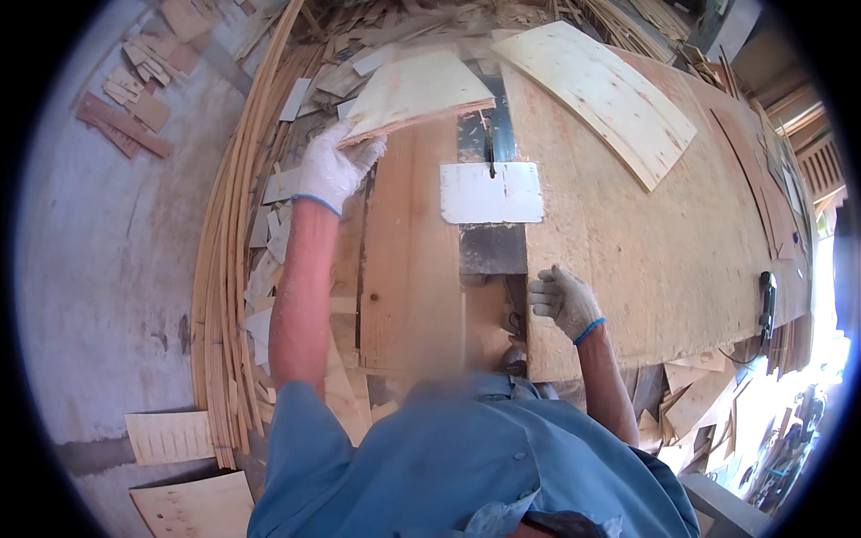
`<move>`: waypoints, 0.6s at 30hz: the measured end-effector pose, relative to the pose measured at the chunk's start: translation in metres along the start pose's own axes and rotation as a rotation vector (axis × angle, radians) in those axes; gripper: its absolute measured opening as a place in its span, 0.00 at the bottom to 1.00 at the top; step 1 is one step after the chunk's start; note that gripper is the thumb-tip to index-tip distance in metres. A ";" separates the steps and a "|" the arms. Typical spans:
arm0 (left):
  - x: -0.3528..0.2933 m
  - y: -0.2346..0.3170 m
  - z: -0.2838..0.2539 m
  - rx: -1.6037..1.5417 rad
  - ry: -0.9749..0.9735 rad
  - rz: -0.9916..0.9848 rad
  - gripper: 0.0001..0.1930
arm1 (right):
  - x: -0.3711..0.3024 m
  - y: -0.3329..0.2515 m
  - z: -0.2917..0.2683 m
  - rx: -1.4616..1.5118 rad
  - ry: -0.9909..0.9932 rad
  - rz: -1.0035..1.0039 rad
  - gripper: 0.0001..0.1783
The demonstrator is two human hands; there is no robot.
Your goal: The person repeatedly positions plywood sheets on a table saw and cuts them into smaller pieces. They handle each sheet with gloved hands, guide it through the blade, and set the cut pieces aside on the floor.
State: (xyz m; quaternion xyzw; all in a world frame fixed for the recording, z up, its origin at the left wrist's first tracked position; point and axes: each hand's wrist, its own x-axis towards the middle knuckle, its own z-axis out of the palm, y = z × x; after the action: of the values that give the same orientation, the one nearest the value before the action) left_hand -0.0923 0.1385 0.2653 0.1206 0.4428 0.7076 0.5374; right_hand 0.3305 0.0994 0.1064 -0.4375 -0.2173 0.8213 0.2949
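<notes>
My left hand (334,169), in a white glove with a blue cuff, reaches to the far left and is closed on the near left corner of a pale plywood piece (421,88). The piece's layered near edge faces me, and its right corner is beside a dark slot with what looks like a saw blade (490,143). My right hand (567,303), gloved too, is over the near edge of the wooden worktable (619,269). Its fingers are loosely bent and slightly apart, with nothing visible in them. A white plate (491,193) lies across the dark strip in front of the slot.
A larger plywood sheet (601,99) lies on the table at the far right. Long thin wood strips (224,269) run along the left side, beside a heap of offcuts (280,224). A black handle-like object (767,305) is at the table's right edge. More scraps (700,399) lie below it.
</notes>
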 end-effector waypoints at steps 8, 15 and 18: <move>0.004 0.002 0.006 -0.027 0.012 -0.003 0.20 | -0.003 0.013 -0.005 0.042 -0.004 -0.017 0.18; 0.002 -0.039 -0.050 -0.069 -0.023 0.006 0.18 | 0.016 0.032 0.007 -0.228 -0.206 -0.102 0.15; -0.048 -0.118 -0.100 -0.137 0.135 -0.049 0.16 | 0.033 0.061 -0.001 -0.730 -0.449 -0.376 0.16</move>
State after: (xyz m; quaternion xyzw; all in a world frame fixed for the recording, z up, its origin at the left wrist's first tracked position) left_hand -0.0606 0.0511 0.1329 0.0248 0.4311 0.7294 0.5306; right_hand 0.2992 0.0772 0.0488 -0.2769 -0.6261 0.6977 0.2110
